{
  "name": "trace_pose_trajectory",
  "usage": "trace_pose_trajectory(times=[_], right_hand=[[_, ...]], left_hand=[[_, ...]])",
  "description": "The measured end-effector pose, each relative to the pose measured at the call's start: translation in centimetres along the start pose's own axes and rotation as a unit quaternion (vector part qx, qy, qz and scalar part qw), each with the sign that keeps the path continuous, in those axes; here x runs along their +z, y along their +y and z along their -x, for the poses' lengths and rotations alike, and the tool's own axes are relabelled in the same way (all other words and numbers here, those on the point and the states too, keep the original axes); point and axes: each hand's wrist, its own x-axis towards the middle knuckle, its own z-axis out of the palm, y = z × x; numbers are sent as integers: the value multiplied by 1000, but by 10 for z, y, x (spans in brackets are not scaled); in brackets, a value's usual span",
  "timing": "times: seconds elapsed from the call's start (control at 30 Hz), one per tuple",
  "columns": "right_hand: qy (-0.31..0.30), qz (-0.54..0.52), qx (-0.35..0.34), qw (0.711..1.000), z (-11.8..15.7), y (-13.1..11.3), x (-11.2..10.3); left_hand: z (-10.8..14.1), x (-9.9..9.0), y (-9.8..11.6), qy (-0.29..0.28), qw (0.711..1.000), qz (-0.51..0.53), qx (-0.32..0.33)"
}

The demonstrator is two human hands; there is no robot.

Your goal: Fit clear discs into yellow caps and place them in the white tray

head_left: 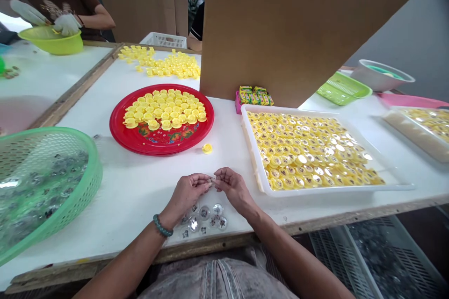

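Note:
In the head view my left hand (191, 191) and my right hand (232, 188) meet over the white table, fingertips pinched together. Whatever sits between them is too small to make out. Just below lie several clear round discs (204, 213) with small dark prints, partly behind my left wrist. A single yellow cup-shaped piece (207, 148) rests beyond my hands. Past it, a red floral tray (161, 145) carries many yellow pieces (164, 107) grouped toward its far side. To the right, a white tray (329, 190) is filled with rows of yellow pieces (305, 149) bearing printed, shiny tops.
A green basket (93, 163) of clear printed pieces stands at left. Loose yellow pieces (175, 64) lie near the back edge. A cardboard panel (266, 28) rises behind a pink box of small packets (257, 97). A gloved co-worker handles a yellow-green bowl (56, 44).

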Motion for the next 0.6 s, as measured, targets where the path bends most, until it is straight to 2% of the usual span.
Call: trace_pose_trajectory(times=[0.1,0.23,0.4,0.6], right_hand=[[26,-117,0,993,-2,-5,5],[43,-182,-5,982,0,-8,7],[41,-146,-12,988,3,-9,4],[51,-124,-4,991,3,-15,-1]], left_hand=[[1,8,6,59,998,33,13],[3,14,10,92,994,-4,54],[0,13,13,91,992,-42,74],[-7,10,18,59,993,-53,83]])
